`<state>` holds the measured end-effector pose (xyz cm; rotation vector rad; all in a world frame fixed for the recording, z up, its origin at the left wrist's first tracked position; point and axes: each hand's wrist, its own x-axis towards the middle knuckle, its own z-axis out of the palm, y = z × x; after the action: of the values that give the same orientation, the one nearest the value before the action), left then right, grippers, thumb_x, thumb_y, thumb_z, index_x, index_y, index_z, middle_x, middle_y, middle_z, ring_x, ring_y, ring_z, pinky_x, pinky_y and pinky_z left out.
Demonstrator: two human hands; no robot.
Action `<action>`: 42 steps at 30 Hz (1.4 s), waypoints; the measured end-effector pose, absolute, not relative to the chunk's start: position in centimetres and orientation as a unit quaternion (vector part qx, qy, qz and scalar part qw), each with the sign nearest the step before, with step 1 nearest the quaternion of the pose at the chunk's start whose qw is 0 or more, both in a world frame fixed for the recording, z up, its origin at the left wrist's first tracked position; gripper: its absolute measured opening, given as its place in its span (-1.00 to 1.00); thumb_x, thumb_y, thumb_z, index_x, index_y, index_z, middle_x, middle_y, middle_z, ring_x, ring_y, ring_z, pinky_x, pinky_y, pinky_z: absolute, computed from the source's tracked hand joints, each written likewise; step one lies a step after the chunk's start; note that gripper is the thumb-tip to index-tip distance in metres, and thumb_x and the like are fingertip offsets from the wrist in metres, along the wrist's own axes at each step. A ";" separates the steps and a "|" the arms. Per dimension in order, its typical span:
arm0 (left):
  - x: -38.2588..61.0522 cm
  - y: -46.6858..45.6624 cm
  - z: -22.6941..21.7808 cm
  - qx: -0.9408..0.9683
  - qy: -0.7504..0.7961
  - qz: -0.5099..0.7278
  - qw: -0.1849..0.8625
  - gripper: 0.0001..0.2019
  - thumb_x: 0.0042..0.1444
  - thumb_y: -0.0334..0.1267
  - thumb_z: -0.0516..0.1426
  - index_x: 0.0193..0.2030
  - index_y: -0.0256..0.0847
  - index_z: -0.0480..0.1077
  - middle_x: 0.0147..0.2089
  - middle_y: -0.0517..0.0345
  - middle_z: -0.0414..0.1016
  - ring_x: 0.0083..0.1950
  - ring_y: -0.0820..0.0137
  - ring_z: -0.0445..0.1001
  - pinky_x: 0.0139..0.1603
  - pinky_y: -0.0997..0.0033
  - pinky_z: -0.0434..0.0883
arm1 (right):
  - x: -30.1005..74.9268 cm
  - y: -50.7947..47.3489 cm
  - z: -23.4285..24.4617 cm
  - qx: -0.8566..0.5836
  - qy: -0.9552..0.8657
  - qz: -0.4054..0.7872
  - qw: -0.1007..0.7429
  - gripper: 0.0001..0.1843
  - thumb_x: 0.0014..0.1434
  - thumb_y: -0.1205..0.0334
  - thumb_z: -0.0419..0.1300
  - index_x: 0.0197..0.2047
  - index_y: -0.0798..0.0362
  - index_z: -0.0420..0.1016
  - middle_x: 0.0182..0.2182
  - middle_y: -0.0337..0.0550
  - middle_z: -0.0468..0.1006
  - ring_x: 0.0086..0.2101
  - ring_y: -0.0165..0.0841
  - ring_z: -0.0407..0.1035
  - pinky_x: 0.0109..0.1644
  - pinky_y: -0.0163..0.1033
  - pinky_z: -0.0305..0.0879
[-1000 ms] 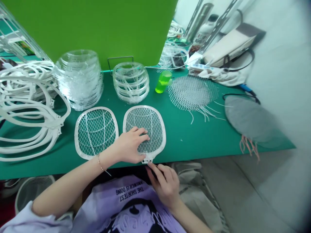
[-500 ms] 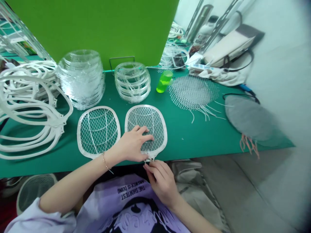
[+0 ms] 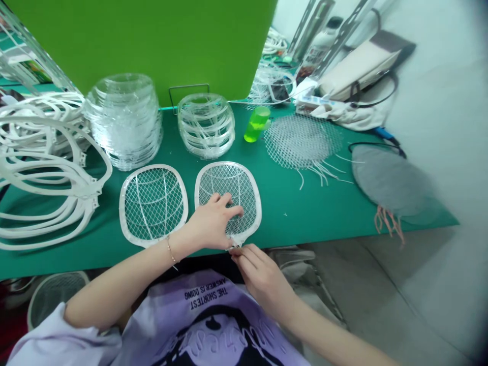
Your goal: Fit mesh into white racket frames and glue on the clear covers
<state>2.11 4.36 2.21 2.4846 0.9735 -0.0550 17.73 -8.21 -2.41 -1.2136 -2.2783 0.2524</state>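
Observation:
Two white-framed mesh racket heads lie side by side near the front edge of the green table (image 3: 312, 218). My left hand (image 3: 213, 223) lies with spread fingers on the mesh of the right racket head (image 3: 229, 185), pressing it down. My right hand (image 3: 261, 277) is at that head's neck at the table edge, its fingertips pinched together on something small that I cannot make out. The left racket head (image 3: 152, 203) is untouched, just left of my left wrist.
Two stacks of clear plastic frames (image 3: 122, 119) (image 3: 206, 124) stand behind the racket heads, before a green board (image 3: 152, 40). White empty frames (image 3: 41, 168) pile at the left. A green cup (image 3: 257, 124), loose metal mesh (image 3: 301, 140) and grey mesh sheets (image 3: 389, 183) lie to the right.
My right hand has come up from my lap to the neck of the right racket head. My left hand has stayed on the mesh, shifting slightly.

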 end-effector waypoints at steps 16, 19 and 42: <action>2.4 4.9 2.6 0.917 0.332 -0.044 0.218 -0.44 -0.13 -0.16 0.34 0.07 -0.15 0.40 0.05 -0.06 0.29 -0.03 0.08 0.28 -0.02 0.06 0.41 | 17.8 -8.4 -2.0 -0.444 -0.866 0.076 0.215 -0.69 0.29 0.55 -0.04 -0.14 0.17 0.51 -0.27 0.03 0.55 -0.24 -0.21 0.42 -0.13 -0.10 0.50; 2.7 5.0 2.7 0.916 0.332 -0.054 0.218 -0.41 -0.15 -0.14 0.35 0.09 -0.14 0.39 0.06 -0.07 0.28 -0.01 0.06 0.27 -0.02 0.05 0.40 | 17.7 -8.7 -1.8 -0.432 -0.877 0.042 0.207 -0.64 0.22 0.61 -0.05 -0.11 0.21 0.52 -0.24 0.08 0.56 -0.22 -0.20 0.43 -0.10 -0.11 0.48; 2.4 4.9 2.5 0.910 0.345 -0.023 0.229 -0.47 -0.05 -0.13 0.32 0.08 -0.17 0.36 0.04 -0.02 0.31 -0.01 0.10 0.27 -0.01 0.09 0.41 | 19.6 -10.6 -6.4 -0.517 -0.766 0.042 0.378 -0.46 0.21 0.49 0.23 0.25 0.08 0.36 -0.14 0.03 0.58 -0.15 -0.25 0.49 -0.09 -0.13 0.50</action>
<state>2.36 4.86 2.54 2.5045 0.9501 -0.0633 19.57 -10.56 -6.40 -1.3225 -1.9585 0.1066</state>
